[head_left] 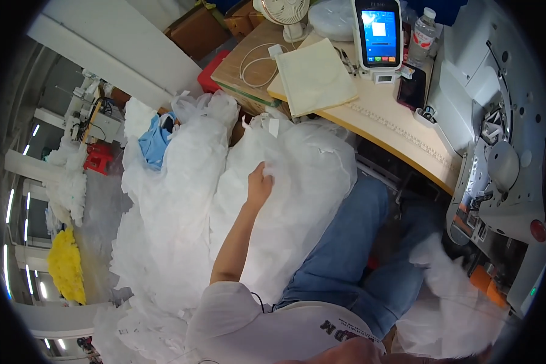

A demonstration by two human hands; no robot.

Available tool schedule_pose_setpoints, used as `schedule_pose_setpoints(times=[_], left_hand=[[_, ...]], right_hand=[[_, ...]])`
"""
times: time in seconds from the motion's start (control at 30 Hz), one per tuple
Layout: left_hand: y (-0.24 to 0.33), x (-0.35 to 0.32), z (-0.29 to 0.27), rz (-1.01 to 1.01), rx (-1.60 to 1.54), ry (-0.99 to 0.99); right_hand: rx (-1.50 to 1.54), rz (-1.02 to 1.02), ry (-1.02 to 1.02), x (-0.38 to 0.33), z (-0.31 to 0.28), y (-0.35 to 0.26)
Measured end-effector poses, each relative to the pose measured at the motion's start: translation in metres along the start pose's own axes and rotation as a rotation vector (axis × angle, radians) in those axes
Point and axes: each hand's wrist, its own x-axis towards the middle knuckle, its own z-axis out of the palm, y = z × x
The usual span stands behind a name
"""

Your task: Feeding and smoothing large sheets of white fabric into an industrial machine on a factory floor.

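Note:
My left hand (259,185) is stretched out over a large heap of white tulle-like fabric (291,212) to the left of my legs. Its fingers are closed, pinching a fold of that sheer cloth. Another bulky white pile (176,200) adjoins it on the left. No part of my right hand can be made out. To the right of my knees hangs more white fabric (440,303), partly smeared by motion, beside a grey-white sewing machine (467,67).
A wooden worktable (400,139) holds a lit control screen (380,36), a phone (412,88), a water bottle (422,37), a cream cloth sheet (315,76) and a small fan (285,11). Red stools (98,158) and a yellow pile (67,267) stand at left.

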Motion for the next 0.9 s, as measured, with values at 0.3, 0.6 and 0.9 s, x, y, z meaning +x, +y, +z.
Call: schedule_pose_setpoints(times=[0.3, 0.6, 0.9], left_hand=[[0.190, -0.133, -0.018, 0.428, 0.104, -0.630], [0.163, -0.131, 0.003, 0.432, 0.340, -0.101], [0.189, -0.083, 0.099, 0.666, 0.093, -0.304]], right_hand=[[1.937, -1.145, -0.324, 0.090, -0.202, -0.517], [2.253, 0.355, -0.758, 0.068, -0.157, -0.359], [0.949, 0.303, 0.017, 0.091, -0.128, -0.251]])
